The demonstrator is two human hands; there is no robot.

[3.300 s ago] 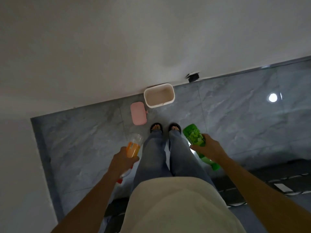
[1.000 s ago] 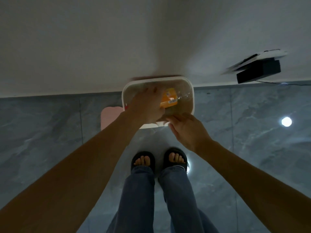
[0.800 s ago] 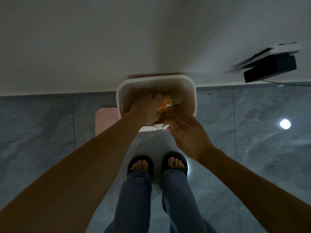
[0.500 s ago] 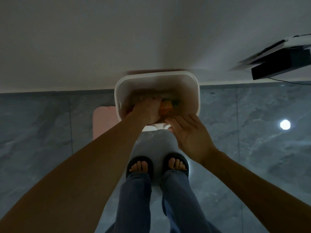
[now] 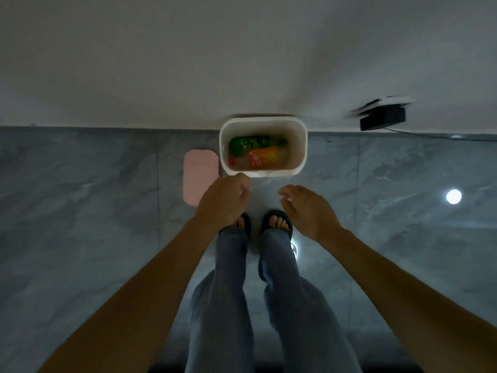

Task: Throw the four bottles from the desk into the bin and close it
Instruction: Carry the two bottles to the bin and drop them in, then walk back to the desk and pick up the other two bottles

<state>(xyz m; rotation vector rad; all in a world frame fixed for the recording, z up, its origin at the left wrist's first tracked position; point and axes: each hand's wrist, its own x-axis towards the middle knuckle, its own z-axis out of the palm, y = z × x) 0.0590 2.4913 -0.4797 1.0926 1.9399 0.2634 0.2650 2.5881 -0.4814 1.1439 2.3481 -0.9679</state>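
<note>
Standing on grey marble floor (image 5: 80,211) (dim room), left hand (image 5: 224,201) curled empty, right hand (image 5: 306,208) loosely open.

A white bin (image 5: 301,146) stands open on the grey marble floor (image 5: 80,211), against the wall. Inside lie a green bottle (image 5: 250,142) and, touching it on the near side, an orange-labelled bottle (image 5: 265,155) (others, if any, cannot be made out in the dim light). The pink lid (image 5: 200,176) lies flat on the floor just left of the bin. The left hand (image 5: 224,201), loosely curled, and the right hand (image 5: 305,208), fingers relaxed, both hover empty in front of the bin, above sandalled feet (image 5: 277,223).
</note>
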